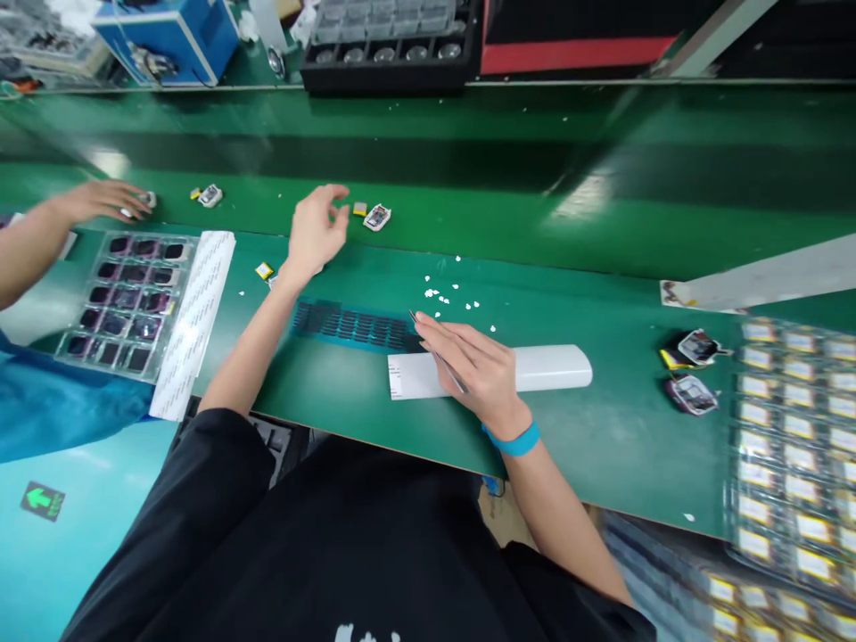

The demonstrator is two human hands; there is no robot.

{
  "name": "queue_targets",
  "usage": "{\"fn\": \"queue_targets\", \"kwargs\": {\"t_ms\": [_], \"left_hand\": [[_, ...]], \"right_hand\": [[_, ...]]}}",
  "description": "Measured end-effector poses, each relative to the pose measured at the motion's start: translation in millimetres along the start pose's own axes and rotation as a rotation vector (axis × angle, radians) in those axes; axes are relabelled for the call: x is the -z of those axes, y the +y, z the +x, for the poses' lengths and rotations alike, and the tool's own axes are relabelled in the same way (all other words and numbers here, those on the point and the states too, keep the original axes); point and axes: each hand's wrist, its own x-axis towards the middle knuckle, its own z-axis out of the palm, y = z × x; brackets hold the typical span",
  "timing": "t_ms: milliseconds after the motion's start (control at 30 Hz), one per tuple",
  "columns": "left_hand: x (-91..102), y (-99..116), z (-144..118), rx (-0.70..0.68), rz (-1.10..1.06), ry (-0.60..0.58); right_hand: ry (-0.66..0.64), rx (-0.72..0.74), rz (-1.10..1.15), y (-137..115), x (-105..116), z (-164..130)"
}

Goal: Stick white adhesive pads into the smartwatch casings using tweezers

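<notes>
My left hand is raised over the back of the bench, its thumb and forefinger apart with nothing seen between them. Just right of its fingertips lies a small white-framed device with its inside exposed, beside a little yellow-edged block. My right hand grips metal tweezers like a pen, tips pointing up and left. Beneath that hand is a long white strip with a rounded right end. A blue sheet of dark cut-out pieces lies left of the tweezers. Small white scraps are scattered behind it.
At left, a co-worker's hand is near a tray of dark-screened parts and a printed white strip. Two opened devices lie at right, beside stacked clear trays. A blue box stands on the shelf.
</notes>
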Motion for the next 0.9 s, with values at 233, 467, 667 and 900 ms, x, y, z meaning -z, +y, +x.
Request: {"fn": "queue_targets", "kwargs": {"t_ms": [233, 467, 667, 900], "left_hand": [[75.9, -16.5, -72.2, -0.097, 0.410, -0.144], [70.9, -20.0, -79.1, -0.011, 0.315, -0.055], [79.2, 15.7, -72.8, -0.037, 0.185, -0.142], [35.9, 48.3, -56.8, 0.230, -0.498, 0.011]], "right_hand": [[0.027, -0.007, 0.005, 0.4, 3.0, 2.3], [0.022, -0.033, 0.040, 2.0, 3.6, -0.6], [0.000, -0.022, 0.000, 3.9, 4.3, 0.0], [0.003, -0.036, 0.013, 4.7, 3.7, 0.6]]}}
